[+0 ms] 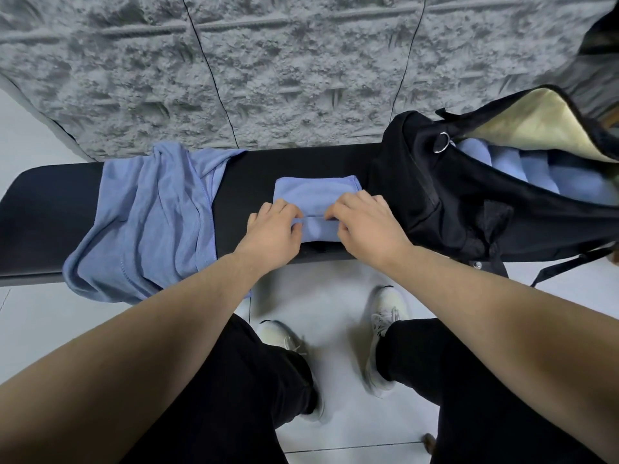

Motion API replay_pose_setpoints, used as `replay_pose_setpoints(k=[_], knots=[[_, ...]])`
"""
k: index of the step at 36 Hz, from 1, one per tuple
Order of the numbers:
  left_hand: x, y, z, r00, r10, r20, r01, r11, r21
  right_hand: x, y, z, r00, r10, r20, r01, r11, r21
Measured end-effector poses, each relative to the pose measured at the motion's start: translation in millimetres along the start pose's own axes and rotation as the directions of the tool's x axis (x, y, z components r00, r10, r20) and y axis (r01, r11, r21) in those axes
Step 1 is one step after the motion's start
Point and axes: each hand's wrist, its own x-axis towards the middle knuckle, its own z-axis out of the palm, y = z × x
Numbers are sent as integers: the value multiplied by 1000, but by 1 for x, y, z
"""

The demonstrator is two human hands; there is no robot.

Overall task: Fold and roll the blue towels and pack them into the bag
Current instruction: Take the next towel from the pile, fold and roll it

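Folded blue cloth towel (318, 195): soft, light, unrolls easily. Near rolled edge is pinched by left hand (273, 231) and right hand (365, 226) fingers; best held there.

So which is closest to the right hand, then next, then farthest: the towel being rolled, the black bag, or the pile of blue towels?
1. Folded towel: under the right hand, which grips its rolled edge.
2. Black bag: just to the hand's right, on the bench.
3. Pile of blue towels: far left, beyond the left hand.
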Motion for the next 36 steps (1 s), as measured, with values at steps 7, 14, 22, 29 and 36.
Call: replay_pose_setpoints(k=[7,14,22,29,36], knots=[[4,0,0,996,22,-91,-21,1000,19,-1,2,-1,991,-111,72,117,989,-95],[6,6,-7,953,243,-180,-226,968,111,0,4,0,988,-91,122,105,988,-112],[2,0,-6,947,305,-99,-279,937,212,4,6,0,984,-9,180,-8,996,90],[-3,7,-7,955,293,-49,-271,928,255,-2,5,-12,952,2,305,-48,989,143],[-9,15,-10,977,211,29,-212,952,223,-8,-1,-19,926,22,376,-81,987,142]])
